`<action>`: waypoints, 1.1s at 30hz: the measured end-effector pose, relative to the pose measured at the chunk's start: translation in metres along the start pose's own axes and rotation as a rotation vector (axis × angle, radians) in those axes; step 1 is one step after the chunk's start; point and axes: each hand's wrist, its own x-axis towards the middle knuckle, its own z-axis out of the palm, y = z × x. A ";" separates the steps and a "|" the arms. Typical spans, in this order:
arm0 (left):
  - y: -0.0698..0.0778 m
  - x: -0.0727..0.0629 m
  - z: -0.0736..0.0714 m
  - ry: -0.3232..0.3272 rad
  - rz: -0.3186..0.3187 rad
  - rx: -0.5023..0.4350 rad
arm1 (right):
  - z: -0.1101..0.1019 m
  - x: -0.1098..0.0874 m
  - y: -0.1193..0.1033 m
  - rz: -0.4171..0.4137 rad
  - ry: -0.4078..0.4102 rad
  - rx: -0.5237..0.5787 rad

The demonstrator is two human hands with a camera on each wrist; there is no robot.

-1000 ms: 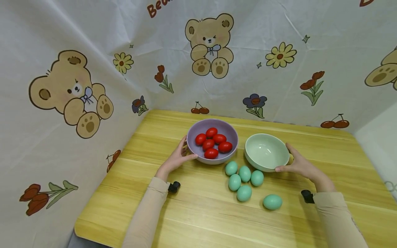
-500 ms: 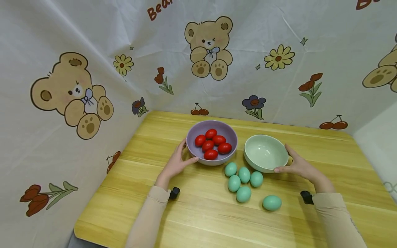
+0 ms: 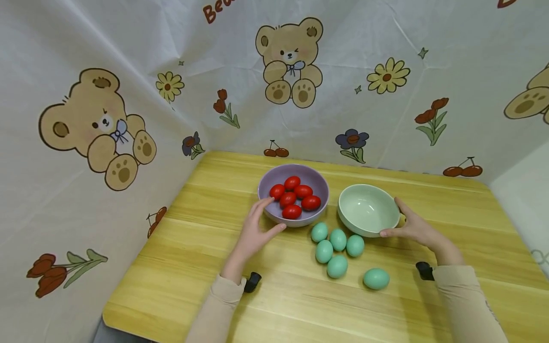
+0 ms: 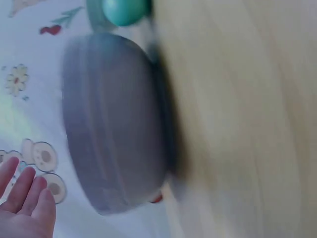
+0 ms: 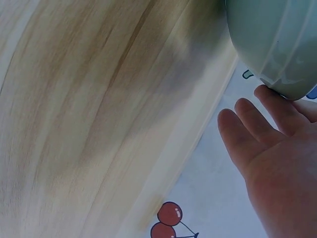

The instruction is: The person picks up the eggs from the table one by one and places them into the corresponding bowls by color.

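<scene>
I'm taking the purple bowl (image 3: 316, 182) as my landmark: it stands upright on the bench (image 3: 163, 267) with six red eggs (image 3: 288, 200) lying in it. Just to its right is a pale green bowl (image 3: 364, 209), upright and with nothing inside. In front of the purple bowl and toward its right lie six green eggs (image 3: 324, 251), five of them loosely clustered, the last well apart and farther out from the purple bowl.

I see the left hand (image 3: 252, 234) released, fingers and thumb spread, at the front left of the purple bowl. Its fingertips overlap the rim in the head view; the blurred left wrist view shows them apart from the outer wall. The right hand (image 3: 415, 229), beyond the pale green bowl as seen from the purple bowl, rests against that bowl, thumb at the front rim and fingers mostly straight; I read it as steadying, with no firm grasp.

My judgement is that the step in hand lies between settling the bowls and handling the eggs, red ones contained, green ones not yet. The next move would call for a light pinch on one egg, without nudging its neighbours into rolling
</scene>
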 end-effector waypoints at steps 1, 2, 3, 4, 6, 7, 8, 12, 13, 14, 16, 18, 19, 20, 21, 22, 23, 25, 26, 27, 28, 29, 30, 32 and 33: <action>0.004 -0.002 0.001 -0.001 0.009 -0.018 | 0.000 0.000 0.000 0.000 0.000 -0.001; 0.008 -0.004 0.003 -0.004 0.016 -0.035 | 0.000 0.000 0.000 0.001 -0.002 -0.001; 0.013 -0.006 0.005 -0.008 0.019 -0.050 | 0.000 0.000 0.001 0.002 -0.003 -0.001; 0.017 -0.008 0.007 -0.015 0.022 -0.064 | 0.000 0.000 0.001 0.002 -0.004 -0.002; 0.023 -0.012 0.011 -0.040 0.027 -0.097 | 0.000 -0.001 0.001 0.005 -0.005 0.001; 0.026 -0.015 0.014 -0.056 0.033 -0.104 | 0.000 -0.001 0.001 0.005 -0.006 0.002; 0.029 -0.017 0.018 -0.071 0.037 -0.111 | -0.001 -0.001 0.001 0.005 -0.006 0.003; 0.036 -0.028 0.037 -0.127 0.057 -0.100 | -0.001 -0.002 0.000 0.005 -0.006 -0.001; 0.037 -0.031 0.042 -0.142 0.057 -0.084 | -0.002 -0.002 0.000 0.006 -0.007 -0.001; 0.037 -0.034 0.048 -0.156 0.060 -0.069 | -0.002 -0.002 0.000 0.008 -0.008 0.000; 0.039 -0.040 0.059 -0.187 0.064 -0.042 | -0.002 -0.001 0.000 0.011 -0.012 0.005; 0.041 -0.045 0.070 -0.216 0.070 -0.012 | -0.002 -0.001 0.000 0.009 -0.014 0.009; 0.041 -0.047 0.076 -0.229 0.070 -0.001 | -0.002 0.000 0.000 0.009 -0.015 0.010; 0.042 -0.049 0.081 -0.242 0.070 0.005 | -0.003 0.000 0.000 0.008 -0.015 0.009; 0.043 -0.051 0.085 -0.252 0.070 0.009 | -0.003 0.001 0.000 0.006 -0.014 0.008; 0.043 -0.052 0.090 -0.261 0.069 0.020 | -0.003 0.001 0.001 0.006 -0.013 0.006; 0.044 -0.053 0.093 -0.268 0.066 0.025 | -0.003 0.001 0.001 0.006 -0.012 0.004; 0.046 -0.054 0.100 -0.275 0.061 0.035 | -0.003 0.002 0.001 0.008 -0.012 0.006; 0.047 -0.054 0.104 -0.277 0.062 0.040 | -0.003 0.002 0.002 0.009 -0.013 0.006; 0.048 -0.054 0.107 -0.278 0.066 0.048 | -0.003 0.002 0.002 0.010 -0.013 0.006; 0.048 -0.054 0.109 -0.280 0.070 0.056 | -0.003 0.002 0.002 0.013 -0.014 0.005; 0.049 -0.054 0.112 -0.283 0.077 0.066 | -0.003 0.002 0.002 0.014 -0.015 0.005; 0.049 -0.054 0.115 -0.289 0.086 0.074 | -0.003 0.002 0.002 0.015 -0.016 0.002; 0.050 -0.053 0.120 -0.302 0.101 0.093 | -0.003 0.002 0.002 0.017 -0.018 -0.007; 0.051 -0.053 0.122 -0.307 0.107 0.104 | -0.002 0.002 0.002 0.017 -0.019 -0.010</action>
